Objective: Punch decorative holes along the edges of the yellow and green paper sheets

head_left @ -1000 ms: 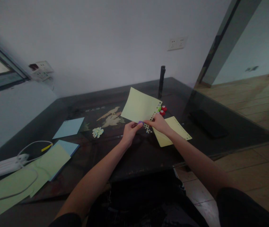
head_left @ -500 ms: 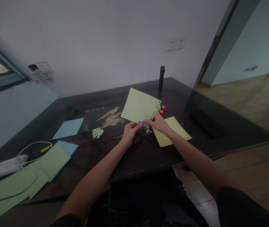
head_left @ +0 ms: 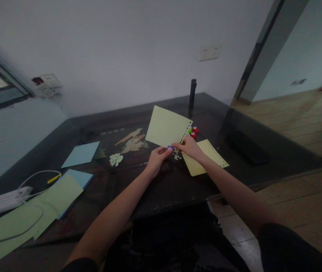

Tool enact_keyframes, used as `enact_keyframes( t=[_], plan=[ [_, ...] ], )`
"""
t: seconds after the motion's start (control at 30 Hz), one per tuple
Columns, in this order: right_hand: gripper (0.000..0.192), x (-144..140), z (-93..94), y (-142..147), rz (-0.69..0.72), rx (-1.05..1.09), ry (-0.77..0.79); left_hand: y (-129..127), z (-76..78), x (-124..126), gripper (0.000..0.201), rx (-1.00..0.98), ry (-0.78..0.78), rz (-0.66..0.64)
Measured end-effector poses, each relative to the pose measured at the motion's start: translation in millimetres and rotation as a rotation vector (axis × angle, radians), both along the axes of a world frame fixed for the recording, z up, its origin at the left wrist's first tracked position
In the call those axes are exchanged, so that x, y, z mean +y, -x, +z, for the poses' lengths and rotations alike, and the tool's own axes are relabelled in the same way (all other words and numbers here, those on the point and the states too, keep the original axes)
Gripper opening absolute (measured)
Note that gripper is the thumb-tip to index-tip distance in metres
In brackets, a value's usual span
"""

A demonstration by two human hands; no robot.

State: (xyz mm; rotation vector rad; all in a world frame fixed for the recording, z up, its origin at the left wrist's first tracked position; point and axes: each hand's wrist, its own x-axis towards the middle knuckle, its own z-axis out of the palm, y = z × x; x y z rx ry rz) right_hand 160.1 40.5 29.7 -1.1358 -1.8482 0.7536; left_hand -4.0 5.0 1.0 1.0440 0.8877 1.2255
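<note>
A pale green paper sheet [head_left: 166, 126] is held up over the dark table [head_left: 161, 181], with a row of punched holes along its right edge. My left hand [head_left: 156, 158] grips a small purple punch [head_left: 170, 147] at the sheet's lower corner. Beside it, my right hand [head_left: 189, 146] pinches the sheet's punched edge. Tiny paper cut-outs [head_left: 177, 155] lie just below the hands. Under my right wrist, a yellow sheet [head_left: 208, 156] with a punched edge lies flat.
Red and green punches [head_left: 193, 131] sit behind the held sheet, near a dark upright post [head_left: 192, 98]. A pile of cut-outs [head_left: 115, 158], blue sheets [head_left: 81, 154], green sheets [head_left: 30, 215], a white power strip [head_left: 2, 200] with cable lie left. A black object [head_left: 248, 149] lies right.
</note>
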Motion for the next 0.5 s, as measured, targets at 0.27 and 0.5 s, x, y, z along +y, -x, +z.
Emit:
enact_keyframes(
  t=[0.27, 0.5],
  plan=[
    [0.017, 2.6, 2.2, -3.5, -0.031, 0.105, 0.069, 0.4, 0.8, -0.5, 0.043, 0.074, -0.023, 0.045],
    [0.021, 8.3, 3.3, -10.0, -0.114, 0.182, 0.099, 4.3, 3.6, 0.0, 0.045, 0.332, -0.188, -0.005]
  ],
)
